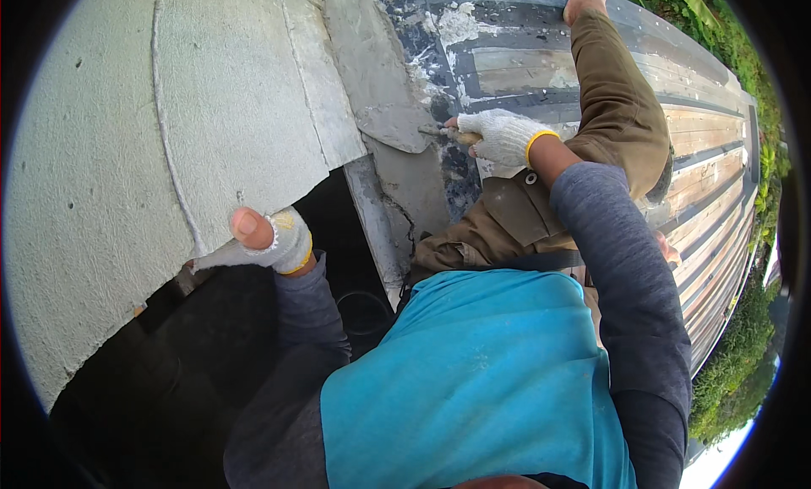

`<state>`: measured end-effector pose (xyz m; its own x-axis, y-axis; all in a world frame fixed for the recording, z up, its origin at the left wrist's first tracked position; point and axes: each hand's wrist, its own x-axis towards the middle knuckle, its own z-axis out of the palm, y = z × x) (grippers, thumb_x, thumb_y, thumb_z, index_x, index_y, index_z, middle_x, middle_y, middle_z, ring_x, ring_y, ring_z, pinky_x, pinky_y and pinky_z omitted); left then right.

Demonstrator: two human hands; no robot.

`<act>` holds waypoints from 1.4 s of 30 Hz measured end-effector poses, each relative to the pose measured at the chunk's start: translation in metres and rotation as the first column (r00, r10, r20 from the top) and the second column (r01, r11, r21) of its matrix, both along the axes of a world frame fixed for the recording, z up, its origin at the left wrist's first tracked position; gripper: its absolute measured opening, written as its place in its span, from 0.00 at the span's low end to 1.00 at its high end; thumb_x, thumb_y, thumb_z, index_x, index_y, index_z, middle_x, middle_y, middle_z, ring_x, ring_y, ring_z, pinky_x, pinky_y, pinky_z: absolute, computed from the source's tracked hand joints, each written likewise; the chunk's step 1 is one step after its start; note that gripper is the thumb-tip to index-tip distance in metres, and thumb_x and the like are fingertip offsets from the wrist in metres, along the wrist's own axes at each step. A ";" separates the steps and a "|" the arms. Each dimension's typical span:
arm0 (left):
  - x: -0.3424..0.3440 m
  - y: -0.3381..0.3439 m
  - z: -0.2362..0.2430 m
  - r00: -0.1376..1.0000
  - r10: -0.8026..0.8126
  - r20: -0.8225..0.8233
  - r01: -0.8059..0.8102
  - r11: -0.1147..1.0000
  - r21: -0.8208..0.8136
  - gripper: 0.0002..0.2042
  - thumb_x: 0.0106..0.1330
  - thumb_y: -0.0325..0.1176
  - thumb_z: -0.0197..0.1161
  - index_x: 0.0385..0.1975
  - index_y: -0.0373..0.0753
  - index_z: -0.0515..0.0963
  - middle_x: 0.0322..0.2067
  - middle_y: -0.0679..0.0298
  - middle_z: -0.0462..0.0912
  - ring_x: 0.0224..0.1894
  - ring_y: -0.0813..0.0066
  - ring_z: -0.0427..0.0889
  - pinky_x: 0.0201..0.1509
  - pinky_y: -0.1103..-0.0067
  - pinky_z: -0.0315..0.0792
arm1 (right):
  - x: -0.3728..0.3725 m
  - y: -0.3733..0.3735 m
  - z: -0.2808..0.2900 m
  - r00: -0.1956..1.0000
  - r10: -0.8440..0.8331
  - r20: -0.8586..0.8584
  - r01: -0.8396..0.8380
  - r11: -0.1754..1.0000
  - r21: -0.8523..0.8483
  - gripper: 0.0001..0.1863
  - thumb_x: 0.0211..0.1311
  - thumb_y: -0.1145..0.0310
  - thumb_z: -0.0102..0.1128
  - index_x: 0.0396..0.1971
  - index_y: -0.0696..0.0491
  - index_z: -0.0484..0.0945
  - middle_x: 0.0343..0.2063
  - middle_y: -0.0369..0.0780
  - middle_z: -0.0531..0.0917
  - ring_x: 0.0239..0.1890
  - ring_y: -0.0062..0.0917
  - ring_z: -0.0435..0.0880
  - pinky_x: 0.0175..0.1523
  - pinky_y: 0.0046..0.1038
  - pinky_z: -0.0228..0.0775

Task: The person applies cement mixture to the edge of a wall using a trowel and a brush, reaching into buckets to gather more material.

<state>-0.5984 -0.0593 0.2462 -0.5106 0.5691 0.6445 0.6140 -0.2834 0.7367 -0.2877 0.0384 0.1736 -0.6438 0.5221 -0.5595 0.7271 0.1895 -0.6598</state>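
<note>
Daylight is bright, the lower left deeply shadowed, the edges fisheye-bent.

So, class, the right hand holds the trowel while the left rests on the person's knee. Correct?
The left hand is wrongly placed: the head view shows it at the edge of the grey panel. The right hand does hold the trowel.

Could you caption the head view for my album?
Gloved right hand holding a trowel against grey mortar, left hand at the edge of a pale panel.

Weathered ribbed roofing (710, 164) spans the right; green foliage (726, 383) borders it; a dark opening (169, 379) gapes lower left; daylight is bright.
</note>
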 end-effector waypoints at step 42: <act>0.533 0.414 -0.224 0.926 -0.301 -0.227 0.162 0.863 -0.479 0.25 0.74 0.44 0.27 0.53 0.32 0.66 0.54 0.54 0.72 0.59 0.61 0.66 0.62 0.70 0.58 | 0.284 -0.260 -0.079 -0.029 -0.975 0.221 0.685 0.142 0.714 0.21 0.55 0.63 0.63 0.46 0.54 0.69 0.42 0.54 0.77 0.46 0.50 0.79 0.47 0.47 0.75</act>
<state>-0.0658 0.3546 0.0223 -0.1614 0.9067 0.3897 0.7731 -0.1292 0.6210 -0.0041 -0.2220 0.0947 0.7833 0.6055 -0.1411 0.5893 -0.7954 -0.1417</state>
